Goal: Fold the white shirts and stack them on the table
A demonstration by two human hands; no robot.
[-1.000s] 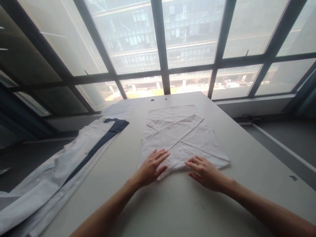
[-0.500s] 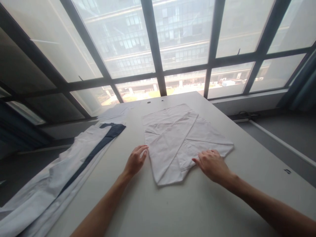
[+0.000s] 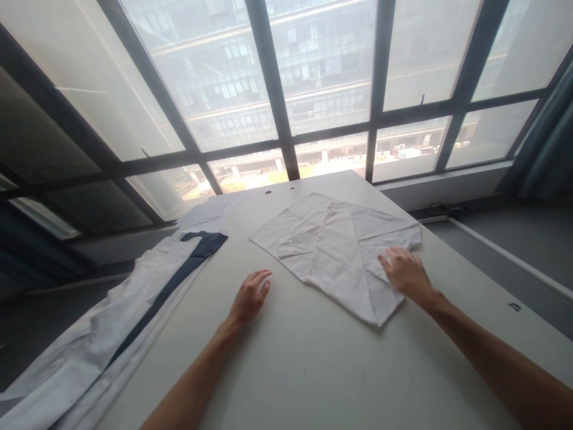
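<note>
A folded white garment (image 3: 335,245), with creases and layered edges, lies flat on the white table (image 3: 277,370). Its lower corner points toward me. My right hand (image 3: 408,276) rests on the garment's right edge, fingers spread with the thumb out to the left, pressing rather than gripping. Apart from the cloth, just below its left edge, my left hand (image 3: 249,297) is over the tabletop, its fingers loosely bent and holding nothing.
White clothes (image 3: 111,298) and a dark navy garment (image 3: 179,278) lie along the table's left side and hang over its edge. A thin white cloth (image 3: 206,212) lies behind them. Windows (image 3: 331,71) stand beyond the table. A dark mark (image 3: 514,307) shows at right.
The folded garment has turned on the table, its near corner swinging to the right. My right hand has moved right and away from me with its edge. My left hand no longer touches the cloth.
</note>
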